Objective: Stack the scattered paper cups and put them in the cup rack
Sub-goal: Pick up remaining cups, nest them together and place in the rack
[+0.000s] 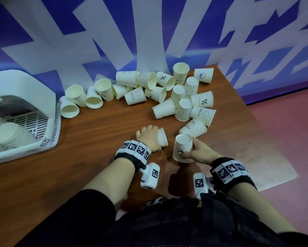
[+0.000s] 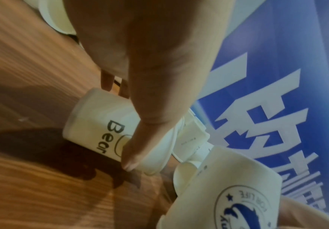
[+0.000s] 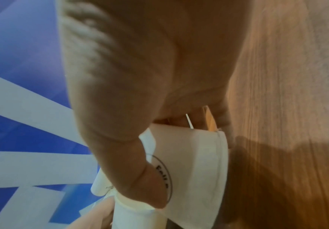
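On the wooden table (image 1: 96,148) my left hand (image 1: 150,138) grips a paper cup printed "Bear" (image 2: 100,128) that lies on its side, with the thumb across its wall. Just to the right, my right hand (image 1: 196,150) holds an upside-down cup with a blue round emblem (image 1: 182,148), thumb on the print (image 3: 194,162). The two held cups are close together but apart. Several more cups (image 1: 183,97) lie scattered beyond the hands, some tipped over, some upside down. The white cup rack (image 1: 48,97) stands at the far left, and a stack of cups (image 1: 9,134) lies in it.
A blue and white patterned wall (image 1: 149,32) runs right behind the cup pile. The table's right edge (image 1: 267,132) drops to a pink floor. Bare wood lies between the rack and my hands.
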A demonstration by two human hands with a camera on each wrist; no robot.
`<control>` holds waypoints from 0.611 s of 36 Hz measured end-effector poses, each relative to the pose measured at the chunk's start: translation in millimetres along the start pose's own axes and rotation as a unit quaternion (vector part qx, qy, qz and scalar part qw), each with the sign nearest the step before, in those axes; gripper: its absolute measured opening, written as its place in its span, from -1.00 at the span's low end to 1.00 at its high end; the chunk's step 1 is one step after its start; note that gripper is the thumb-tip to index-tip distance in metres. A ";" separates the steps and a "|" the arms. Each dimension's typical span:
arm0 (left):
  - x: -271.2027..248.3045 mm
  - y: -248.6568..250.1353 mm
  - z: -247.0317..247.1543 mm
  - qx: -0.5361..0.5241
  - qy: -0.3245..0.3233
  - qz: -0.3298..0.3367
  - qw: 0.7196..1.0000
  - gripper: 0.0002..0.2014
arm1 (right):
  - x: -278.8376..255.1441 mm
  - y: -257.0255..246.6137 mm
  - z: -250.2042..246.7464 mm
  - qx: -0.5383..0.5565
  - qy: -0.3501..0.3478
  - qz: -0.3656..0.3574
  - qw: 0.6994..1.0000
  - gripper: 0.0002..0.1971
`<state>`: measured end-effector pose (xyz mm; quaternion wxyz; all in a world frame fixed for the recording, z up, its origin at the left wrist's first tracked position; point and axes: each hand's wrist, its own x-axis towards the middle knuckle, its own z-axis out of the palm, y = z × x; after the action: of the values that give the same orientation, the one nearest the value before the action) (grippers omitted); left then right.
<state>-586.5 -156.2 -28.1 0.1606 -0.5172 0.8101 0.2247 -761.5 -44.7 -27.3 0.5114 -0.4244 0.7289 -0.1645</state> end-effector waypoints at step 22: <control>-90.5 -131.4 -13.1 -0.233 0.119 -0.124 0.957 -0.18 | -6.8 -102.0 87.8 0.081 -0.013 -0.117 0.990 -0.40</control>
<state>-429.8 -141.7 1.6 -0.0351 -0.6594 0.6783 0.3222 -637.0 -82.0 8.4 0.5304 -0.4660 0.6521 -0.2762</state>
